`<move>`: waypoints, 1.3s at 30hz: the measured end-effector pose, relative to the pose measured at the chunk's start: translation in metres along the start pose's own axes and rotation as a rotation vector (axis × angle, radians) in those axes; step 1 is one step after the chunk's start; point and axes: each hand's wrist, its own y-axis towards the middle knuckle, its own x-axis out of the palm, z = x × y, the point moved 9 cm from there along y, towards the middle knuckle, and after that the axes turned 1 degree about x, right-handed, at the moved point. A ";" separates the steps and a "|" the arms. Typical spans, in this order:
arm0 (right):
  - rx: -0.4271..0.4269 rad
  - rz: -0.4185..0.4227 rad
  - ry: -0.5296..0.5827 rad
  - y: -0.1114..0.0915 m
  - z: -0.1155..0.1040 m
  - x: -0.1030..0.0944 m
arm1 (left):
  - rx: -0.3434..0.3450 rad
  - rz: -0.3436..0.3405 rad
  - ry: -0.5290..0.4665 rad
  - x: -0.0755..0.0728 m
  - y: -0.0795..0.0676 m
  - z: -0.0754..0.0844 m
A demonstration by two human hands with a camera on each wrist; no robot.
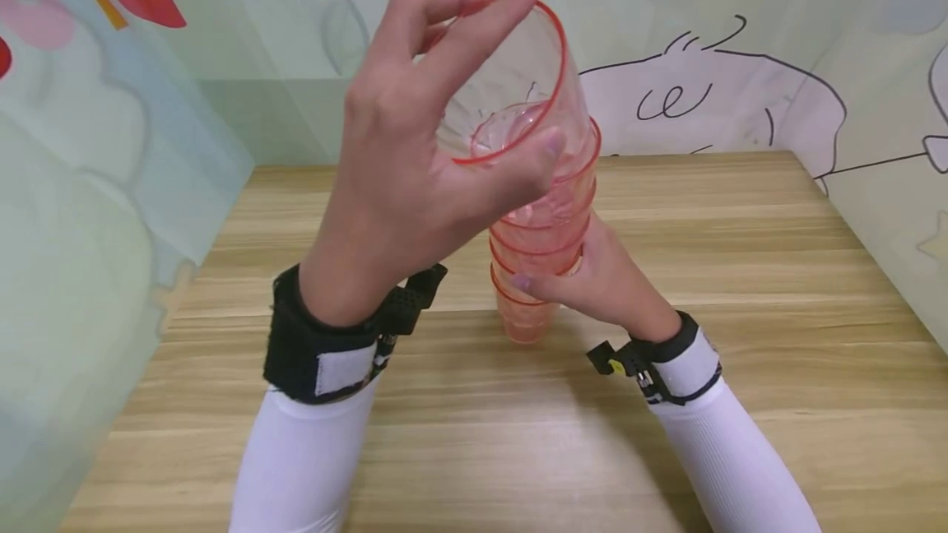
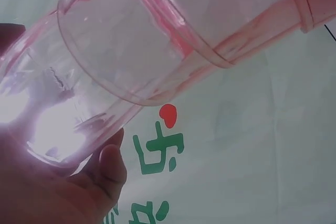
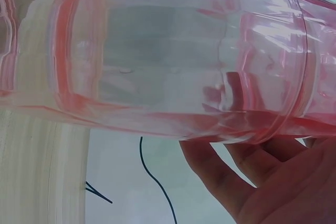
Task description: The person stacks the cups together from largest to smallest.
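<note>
My left hand (image 1: 415,130) grips the uppermost clear plastic cup (image 1: 518,76) by its red rim, thumb on the near side and fingers on the far side. This cup's base sits inside the mouth of a stack of pinkish see-through cups (image 1: 544,229). Lower down, my right hand (image 1: 603,274) holds the stack from its right side, with the thumb across the front. The stack tilts slightly; whether its bottom touches the table I cannot tell. Both wrist views show the nested cups (image 2: 210,30) up close, with the right fingers (image 3: 210,169) behind them.
Beneath the hands lies a wood-grain table (image 1: 459,451). Pale printed curtains (image 1: 267,31) with cartoon drawings stand along its back and sides. Each wrist wears a black strap (image 1: 296,352) with a small device on it.
</note>
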 end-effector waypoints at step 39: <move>-0.134 -0.013 -0.037 0.004 -0.008 0.006 | -0.361 0.103 -0.374 0.055 -0.064 -0.026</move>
